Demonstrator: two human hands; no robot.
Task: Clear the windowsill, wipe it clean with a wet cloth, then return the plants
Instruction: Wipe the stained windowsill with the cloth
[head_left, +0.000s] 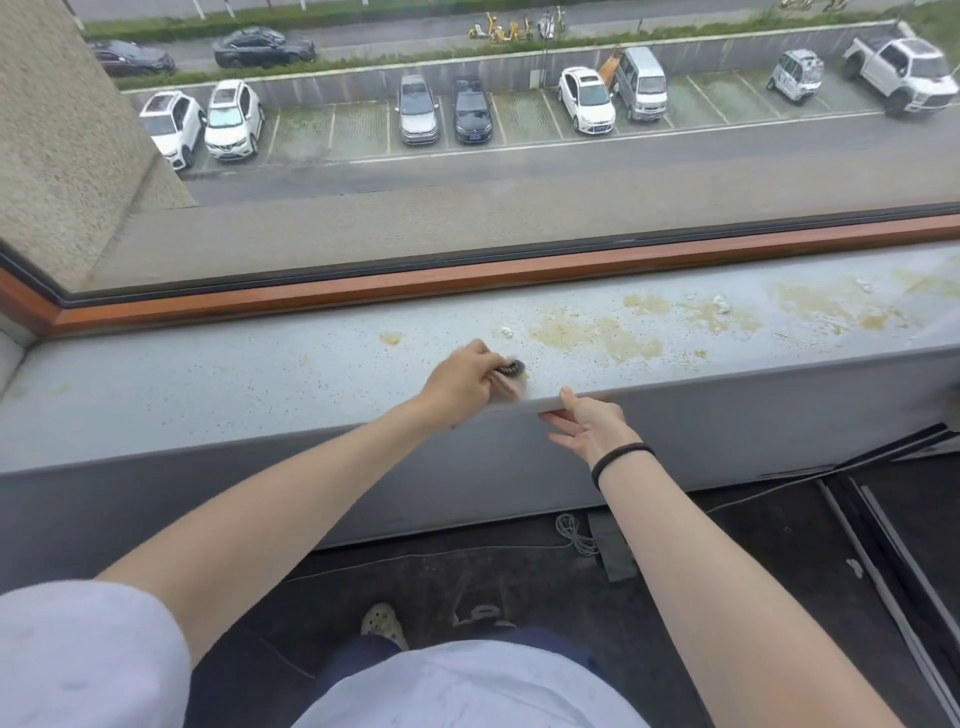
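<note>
A long grey windowsill (260, 379) runs across the view under a wide window. Yellowish stains (597, 335) and small white crumbs (721, 304) mark its middle and right part. My left hand (462, 382) is closed on a small dark and pinkish cloth (511, 376), blurred, pressed on the sill near its front edge. My right hand (589, 423) rests at the sill's front edge, thumb on top, fingers spread below the lip, holding nothing. No plants are in view.
An orange-brown window frame (467, 280) borders the sill at the back. Below the sill lies a dark floor with a coiled white cable (574, 535), my feet (384, 623), and metal rails (883, 571) at the right.
</note>
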